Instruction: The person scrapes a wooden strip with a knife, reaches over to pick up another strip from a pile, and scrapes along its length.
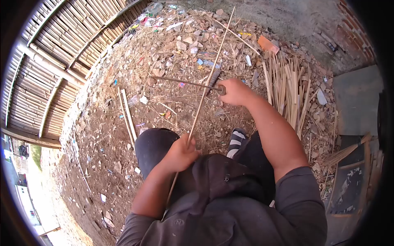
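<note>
Here, grips the long thin stick (198, 115) in a closed left hand (183, 153), slanting it from beside the dark shirt (246, 221) out over the littered ground (156, 119). Clasps a knife (180, 81) by its handle in a closed right hand (234, 92), well apart from the left and just right of the stick. Points the blade leftward across the stick; cannot tell contact from a small gap. Has a pile of split strips (289, 88) right of the stick, an orange brick piece (268, 44) near its far end, two pale strips (129, 114) to its left, and a bamboo fence (53, 61) farther left.
</note>
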A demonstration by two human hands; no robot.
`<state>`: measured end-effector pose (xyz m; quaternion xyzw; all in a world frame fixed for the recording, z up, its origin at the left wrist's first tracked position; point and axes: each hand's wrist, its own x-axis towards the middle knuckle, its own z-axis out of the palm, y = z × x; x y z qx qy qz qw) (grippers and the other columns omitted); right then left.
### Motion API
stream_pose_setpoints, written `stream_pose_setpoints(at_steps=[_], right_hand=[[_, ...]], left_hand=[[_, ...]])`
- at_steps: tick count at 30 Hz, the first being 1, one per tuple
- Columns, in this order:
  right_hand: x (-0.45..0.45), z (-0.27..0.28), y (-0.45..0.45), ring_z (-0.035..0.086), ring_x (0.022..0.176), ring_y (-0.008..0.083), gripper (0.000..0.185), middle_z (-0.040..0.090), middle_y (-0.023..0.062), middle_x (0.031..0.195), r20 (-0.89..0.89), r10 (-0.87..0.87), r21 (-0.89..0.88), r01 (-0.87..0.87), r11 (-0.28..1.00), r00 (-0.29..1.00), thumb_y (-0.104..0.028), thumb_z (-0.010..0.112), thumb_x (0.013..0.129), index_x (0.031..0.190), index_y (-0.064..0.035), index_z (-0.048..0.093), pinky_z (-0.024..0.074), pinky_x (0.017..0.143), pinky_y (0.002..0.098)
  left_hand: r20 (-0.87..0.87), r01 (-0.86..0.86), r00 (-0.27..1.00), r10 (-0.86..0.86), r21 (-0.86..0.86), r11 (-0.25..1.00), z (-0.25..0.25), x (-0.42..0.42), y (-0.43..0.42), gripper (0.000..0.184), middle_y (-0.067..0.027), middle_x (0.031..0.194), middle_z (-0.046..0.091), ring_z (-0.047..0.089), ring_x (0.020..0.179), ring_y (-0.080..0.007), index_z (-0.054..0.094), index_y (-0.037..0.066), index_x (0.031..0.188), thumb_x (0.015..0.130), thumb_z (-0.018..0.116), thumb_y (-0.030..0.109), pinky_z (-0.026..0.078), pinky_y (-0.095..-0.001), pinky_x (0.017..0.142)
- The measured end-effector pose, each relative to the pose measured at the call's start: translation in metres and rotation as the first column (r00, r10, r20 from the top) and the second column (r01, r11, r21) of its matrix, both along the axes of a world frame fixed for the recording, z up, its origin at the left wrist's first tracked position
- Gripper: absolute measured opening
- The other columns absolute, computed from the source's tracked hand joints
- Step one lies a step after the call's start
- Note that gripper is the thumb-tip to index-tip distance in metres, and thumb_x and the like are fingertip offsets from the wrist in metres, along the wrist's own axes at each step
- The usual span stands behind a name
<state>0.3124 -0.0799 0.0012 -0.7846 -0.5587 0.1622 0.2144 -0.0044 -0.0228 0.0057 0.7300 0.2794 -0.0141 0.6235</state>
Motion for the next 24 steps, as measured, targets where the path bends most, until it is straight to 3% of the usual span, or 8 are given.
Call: stream_pose_setpoints(at_steps=[1,4,5,9,12,16,19,24], right_hand=[[0.007,0.006,-0.002,0.071,0.093,0.0377,0.051,0.072,0.0248,0.1,-0.121,-0.139,0.005,0.141,0.99,0.983,-0.02,0.073,0.074,0.122,-0.0033,0.069,0.0558,0.083,0.0437],[0.018,0.001,-0.003,0.069,0.097,0.0404,0.045,0.071,0.026,0.102,0.001,-0.213,0.058,0.213,0.975,0.977,-0.019,0.069,0.076,0.118,-0.0033,0.07,0.0559,0.087,0.0463],[0.014,-0.006,-0.006,0.069,0.095,0.0396,0.038,0.072,0.0221,0.098,0.054,-0.175,0.137,0.167,0.976,0.983,-0.019,0.068,0.076,0.112,-0.0067,0.071,0.0556,0.087,0.0462],[-0.028,0.036,-0.01,0.069,0.086,0.0398,0.028,0.071,0.0177,0.086,0.207,0.189,-0.098,-0.172,0.98,0.96,-0.018,0.071,0.073,0.098,-0.0074,0.067,0.0543,0.074,0.0472],[-0.004,0.021,-0.005,0.069,0.087,0.0406,0.031,0.071,0.0185,0.089,0.036,0.045,-0.146,-0.039,0.989,0.998,-0.018,0.071,0.074,0.103,-0.0083,0.069,0.0553,0.076,0.0463],[0.007,0.006,-0.006,0.069,0.09,0.0404,0.027,0.072,0.0188,0.091,0.039,-0.19,0.145,0.182,0.973,0.981,-0.017,0.067,0.074,0.1,-0.0102,0.072,0.0548,0.081,0.05],[-0.023,0.039,-0.012,0.069,0.089,0.041,0.029,0.072,0.0189,0.09,0.081,0.027,-0.123,-0.017,0.992,0.996,-0.018,0.067,0.074,0.101,-0.0101,0.073,0.0549,0.081,0.0502],[-0.007,0.01,-0.004,0.069,0.088,0.0395,0.022,0.07,0.0185,0.084,-0.005,-0.016,-0.071,0.015,0.997,1.0,-0.017,0.067,0.074,0.094,-0.0099,0.071,0.0547,0.078,0.0505]], left_hand=[[0.001,0.001,1.0,-0.001,0.004,1.0,-0.005,-0.001,0.003,0.031,0.0032,0.08,0.05,0.048,0.072,-0.0069,0.049,0.005,0.102,0.085,0.075,0.006,0.043,-0.0276,0.062],[-0.003,-0.028,1.0,0.028,0.044,0.999,-0.007,0.0,0.001,0.031,0.0013,0.078,0.052,0.05,0.07,-0.0096,0.05,0.004,0.103,0.085,0.075,0.009,0.045,-0.03,0.062],[-0.003,-0.04,0.999,0.04,0.063,0.997,-0.007,0.002,0.001,0.031,0.0004,0.077,0.052,0.051,0.069,-0.0108,0.05,0.004,0.103,0.086,0.075,0.01,0.046,-0.031,0.063],[-0.077,-0.003,0.997,0.022,0.243,0.97,0.0,0.008,-0.002,0.029,-0.0076,0.078,0.059,0.059,0.07,-0.0177,0.052,0.002,0.101,0.086,0.075,0.014,0.049,-0.035,0.066],[-0.065,-0.007,0.998,0.027,0.289,0.957,0.007,0.004,-0.011,0.029,-0.0113,0.079,0.062,0.063,0.072,-0.0209,0.053,0.001,0.101,0.087,0.074,0.015,0.051,-0.0367,0.067],[-0.04,-0.052,0.997,0.068,0.306,0.951,0.002,0.003,-0.008,0.027,-0.0111,0.079,0.062,0.063,0.072,-0.0213,0.054,0.001,0.1,0.087,0.074,0.015,0.052,-0.0375,0.068],[-0.007,-0.085,0.996,0.091,0.279,0.956,-0.003,0.006,-0.007,0.026,-0.0122,0.079,0.063,0.065,0.072,-0.0225,0.054,0.001,0.099,0.087,0.073,0.015,0.052,-0.0384,0.067],[-0.013,-0.07,0.996,0.083,0.413,0.908,0.0,0.007,-0.009,0.029,-0.0195,0.08,0.066,0.07,0.075,-0.0334,0.055,-0.001,0.099,0.091,0.071,0.022,0.052,-0.0423,0.066]])
